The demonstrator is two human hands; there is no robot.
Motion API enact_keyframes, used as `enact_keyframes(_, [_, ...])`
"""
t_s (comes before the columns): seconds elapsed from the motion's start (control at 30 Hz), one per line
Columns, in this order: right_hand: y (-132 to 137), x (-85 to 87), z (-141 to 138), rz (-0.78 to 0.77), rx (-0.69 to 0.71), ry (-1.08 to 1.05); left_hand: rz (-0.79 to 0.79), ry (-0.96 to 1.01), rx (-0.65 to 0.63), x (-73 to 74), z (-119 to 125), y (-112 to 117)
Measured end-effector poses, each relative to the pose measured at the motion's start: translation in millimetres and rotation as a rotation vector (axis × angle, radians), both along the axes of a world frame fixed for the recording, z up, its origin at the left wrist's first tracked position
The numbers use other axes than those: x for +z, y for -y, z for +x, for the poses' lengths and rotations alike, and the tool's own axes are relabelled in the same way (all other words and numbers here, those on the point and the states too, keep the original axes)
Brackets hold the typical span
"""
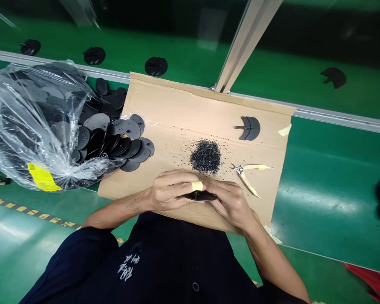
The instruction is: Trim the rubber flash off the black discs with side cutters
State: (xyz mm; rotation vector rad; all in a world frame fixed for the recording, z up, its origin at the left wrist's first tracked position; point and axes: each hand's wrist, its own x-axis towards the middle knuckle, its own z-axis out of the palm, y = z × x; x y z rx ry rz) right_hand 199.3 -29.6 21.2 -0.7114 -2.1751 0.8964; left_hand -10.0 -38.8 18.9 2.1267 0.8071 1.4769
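Observation:
Close to my body, over the near edge of the cardboard sheet (pixel 183 105), a dark round plastic disc (pixel 202 196) is held between both hands. My left hand (pixel 171 190) grips its left side, with yellow tape wrapped round one finger. My right hand (pixel 232 199) has its fingers closed on the right side. My fingers hide most of the disc's upper part. Just beyond lies a heap of small black plastic bits (pixel 205 157). To the right, a pair of side cutters (pixel 240 170) with yellowish handles lies with its handles spread. A black crescent-shaped part with a stem (pixel 251 128) lies farther back.
On the left, a clear plastic bag (pixel 28 105) with a yellow label (pixel 43 177) spills black discs (pixel 136 152) onto the cardboard. Black parts (pixel 156 66) are spaced along the green surface behind the metal rail (pixel 335 116). A metal post (pixel 243 46) rises at the cardboard's back edge.

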Motion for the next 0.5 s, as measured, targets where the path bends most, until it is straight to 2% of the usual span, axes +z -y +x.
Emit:
enact_keyframes(0.17, [2.1, -4.8, -3.1, -0.044, -0.041, -0.03, -0.106, -0.08, -0.068, 6.7, -5.1, -4.7])
enact_keyframes(0.23, [-1.3, -5.6, 4.7, -0.038, -0.032, 0.03, -0.17, -0.087, -0.078, 8.9, -10.4, -5.6])
enact_keyframes(0.3, [-6.6, -6.8, 24.1, 0.032, -0.086, 0.188, -0.274, -0.085, -0.059, 8.7, -16.6, -5.3])
enact_keyframes(0.4, [-12.1, -12.0, 66.9, 0.137, -0.341, 0.504, -0.423, -0.113, -0.018, 3.9, -23.3, -3.5])
enact_keyframes(0.5, [-12.3, -21.7, 100.4, 0.154, -0.443, 0.684, -0.445, -0.126, 0.003, -2.3, -23.1, -2.5])
